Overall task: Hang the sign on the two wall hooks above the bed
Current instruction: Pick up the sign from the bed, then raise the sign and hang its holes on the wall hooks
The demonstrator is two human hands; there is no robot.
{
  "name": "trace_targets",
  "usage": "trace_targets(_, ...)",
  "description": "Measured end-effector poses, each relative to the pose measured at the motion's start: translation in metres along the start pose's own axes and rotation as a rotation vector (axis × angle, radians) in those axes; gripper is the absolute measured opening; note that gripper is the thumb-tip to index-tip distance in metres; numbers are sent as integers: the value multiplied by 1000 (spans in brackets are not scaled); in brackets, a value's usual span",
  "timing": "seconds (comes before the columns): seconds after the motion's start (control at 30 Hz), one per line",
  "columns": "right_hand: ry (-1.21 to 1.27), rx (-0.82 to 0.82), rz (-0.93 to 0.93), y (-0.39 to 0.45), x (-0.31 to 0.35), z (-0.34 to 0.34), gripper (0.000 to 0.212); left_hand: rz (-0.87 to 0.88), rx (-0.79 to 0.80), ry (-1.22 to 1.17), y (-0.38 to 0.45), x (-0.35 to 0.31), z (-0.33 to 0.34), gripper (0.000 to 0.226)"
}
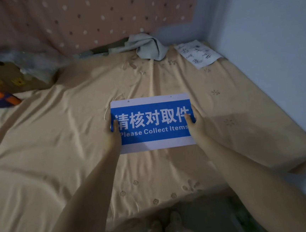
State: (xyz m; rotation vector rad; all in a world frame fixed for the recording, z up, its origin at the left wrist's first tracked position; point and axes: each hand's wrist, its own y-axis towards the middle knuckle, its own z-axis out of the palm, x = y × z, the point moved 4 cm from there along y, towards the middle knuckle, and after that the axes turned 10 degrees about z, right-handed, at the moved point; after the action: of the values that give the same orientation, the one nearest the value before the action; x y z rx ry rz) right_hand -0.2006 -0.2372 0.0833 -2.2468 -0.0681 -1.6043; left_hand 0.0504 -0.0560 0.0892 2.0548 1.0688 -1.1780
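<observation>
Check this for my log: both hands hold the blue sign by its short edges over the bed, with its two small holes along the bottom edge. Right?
Not quite. In the head view the two small holes run along the sign's top edge, the one farther from the person, not the bottom. The rest holds: the left hand and right hand grip its short edges over the bed.

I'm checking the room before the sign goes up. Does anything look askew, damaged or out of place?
The sign looks intact, held level by the left hand and right hand. Oddities: a grey cloth lies crumpled at the bed's far edge, and a written paper sits skewed in the far right corner.
</observation>
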Motion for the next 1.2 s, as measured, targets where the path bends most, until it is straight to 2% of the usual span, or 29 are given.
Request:
trace_targets(0.1, 20, -73, -43, -3, 14, -12, 51, 45, 20, -42, 21, -1, 8, 41)
trace_targets(0.33, 31, -299, -173, -13, 48, -63, 50, 114, 78, -135, 12, -97, 27, 46)
trace_targets(0.5, 52, -441, -268, -21, 84, -114, 48, 270, 119, -379, 24, -150, 57, 48)
trace_targets(0.63, 100, -531, -307, -29, 102, -159, 49, 335, 153, -416, 23, -202, 84, 47)
trace_targets(0.9, 179, -704, -378, -67, 129, -264, 52, 520, 295, -537, -8, -297, 140, 48)
trace_targets(1.2, 126, -944, -533, -129, 169, -381, 48, 699, 388, -696, -67, -422, 190, 47)
